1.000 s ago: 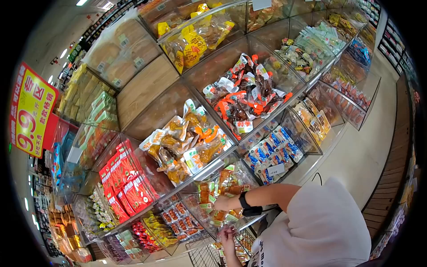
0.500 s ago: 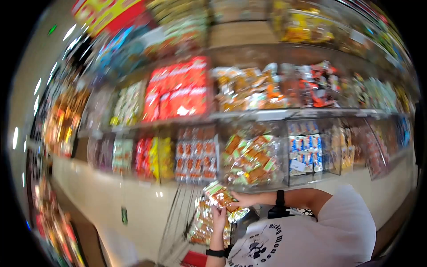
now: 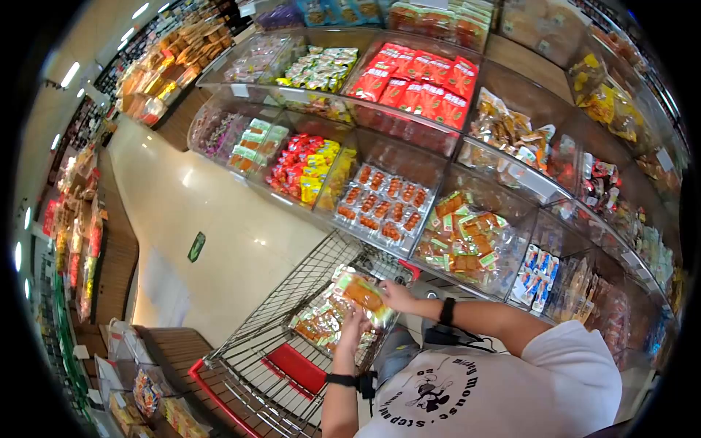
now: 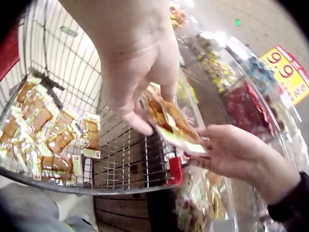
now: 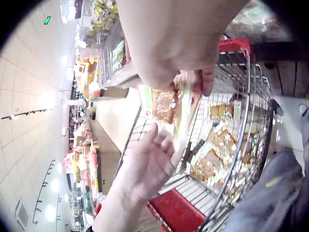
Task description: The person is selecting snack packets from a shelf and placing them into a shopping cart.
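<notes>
Over the shopping cart [image 3: 252, 365], both hands hold clear plastic snack packs [image 3: 363, 292] with brown pieces inside and green-and-white labels. My left hand [image 3: 353, 330] grips the near side of the packs from below. The right hand [image 3: 398, 297] pinches their right end. In the left wrist view the packs [image 4: 170, 123] lie tilted between the fingers of both hands, overlapping one another. Similar packs [image 4: 50, 130] lie spread in the cart beneath. The right wrist view has my right hand [image 5: 178, 60] above the packs and the left hand [image 5: 149, 166] at their lower edge.
A tiered display with clear bins runs along the right. Its lower bin of matching packs [image 3: 471, 241] sits beside a bin of small red-brown packs [image 3: 387, 201]. Red bags [image 3: 420, 84] fill an upper bin. Another wooden display [image 3: 168, 347] stands left of the cart.
The right hand has come out of the bin of brown snack packs, and both hands now hold packs above the cart. The head view has swung left and down.
</notes>
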`<state>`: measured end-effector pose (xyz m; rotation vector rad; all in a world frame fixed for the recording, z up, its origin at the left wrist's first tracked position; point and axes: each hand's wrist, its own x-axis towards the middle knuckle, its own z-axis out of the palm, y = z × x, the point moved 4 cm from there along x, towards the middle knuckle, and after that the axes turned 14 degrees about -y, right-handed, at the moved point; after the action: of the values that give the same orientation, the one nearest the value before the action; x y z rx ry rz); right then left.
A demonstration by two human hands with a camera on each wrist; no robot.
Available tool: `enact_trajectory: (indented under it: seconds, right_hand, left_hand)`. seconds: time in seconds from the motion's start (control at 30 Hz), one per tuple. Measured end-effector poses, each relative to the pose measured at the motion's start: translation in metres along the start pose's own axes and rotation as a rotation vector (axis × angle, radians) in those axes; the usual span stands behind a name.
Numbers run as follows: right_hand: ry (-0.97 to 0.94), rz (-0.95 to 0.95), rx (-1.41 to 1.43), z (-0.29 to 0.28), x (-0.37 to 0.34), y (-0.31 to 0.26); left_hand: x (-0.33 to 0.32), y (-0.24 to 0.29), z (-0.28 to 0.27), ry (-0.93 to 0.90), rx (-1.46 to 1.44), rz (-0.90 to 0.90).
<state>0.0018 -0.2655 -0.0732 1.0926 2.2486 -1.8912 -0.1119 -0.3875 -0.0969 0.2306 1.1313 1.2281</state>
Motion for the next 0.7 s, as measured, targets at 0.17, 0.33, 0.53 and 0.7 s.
enact_trajectory:
  seconds: [0.17,0.33,0.53,0.7]
  right_hand:
    - [0.264,-0.173,-0.272,-0.033,-0.004,-0.015]
    - [0.490,-0.161,-0.093,-0.119,-0.062,0.008]
    - [0.826,0.479,-0.487,-0.209,-0.117,0.131]
    - [0.596,0.597,-0.430,-0.230,-0.119,0.156]
  left_hand:
    - [0.041,-0.024,-0.020,0.077,-0.011,-0.175]
    - [0.041,-0.001,0.040,-0.095,0.074,-0.121]
    - [0.045,0.015,0.156,-0.410,0.192,-0.157]
    - [0.056,-0.006,0.231,-0.504,-0.080,-0.362]
